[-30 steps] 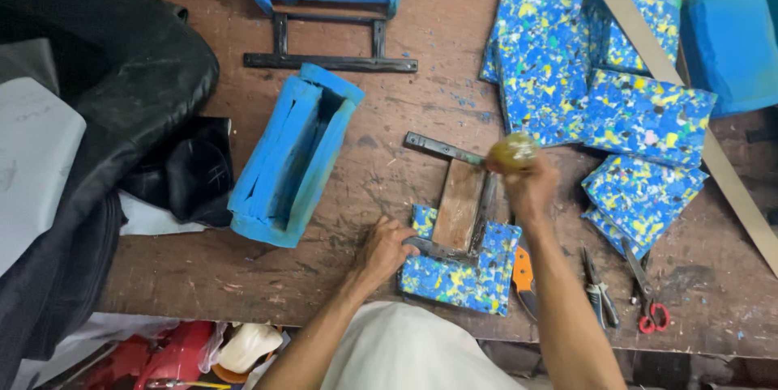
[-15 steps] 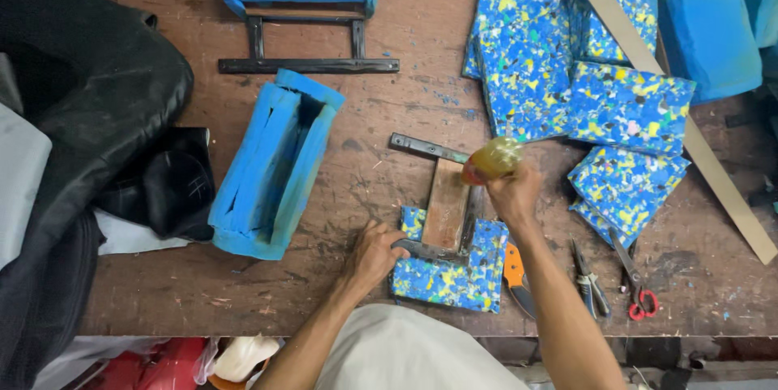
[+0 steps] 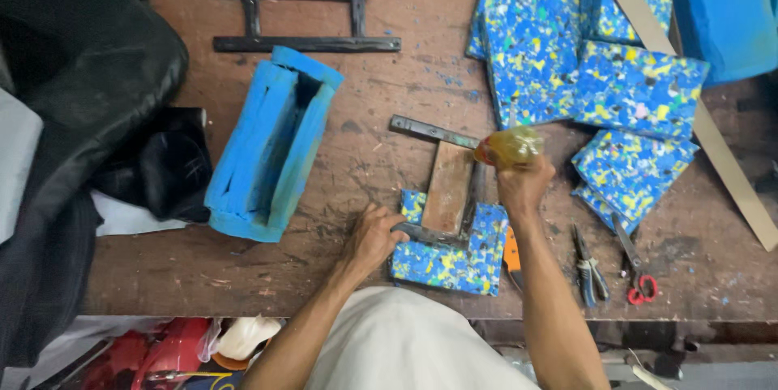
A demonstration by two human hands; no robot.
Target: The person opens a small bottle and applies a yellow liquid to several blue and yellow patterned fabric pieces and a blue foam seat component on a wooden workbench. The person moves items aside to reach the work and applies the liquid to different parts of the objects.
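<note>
My left hand presses on the left edge of a small blue speckled foam piece at the front of the wooden workbench. A metal frame with a wooden board lies on that foam. My right hand grips a yellowish clear bottle tilted over the frame's right side.
A blue foam box form lies left of centre. Several blue speckled foam slabs and a long wooden strip fill the right. Pliers, red-handled scissors and an orange cutter lie near the front edge. Black leather is at left.
The view has shifted a little. My right hand with the bottle stays over the frame, moving slightly along its right side. My left hand keeps its place on the foam.
</note>
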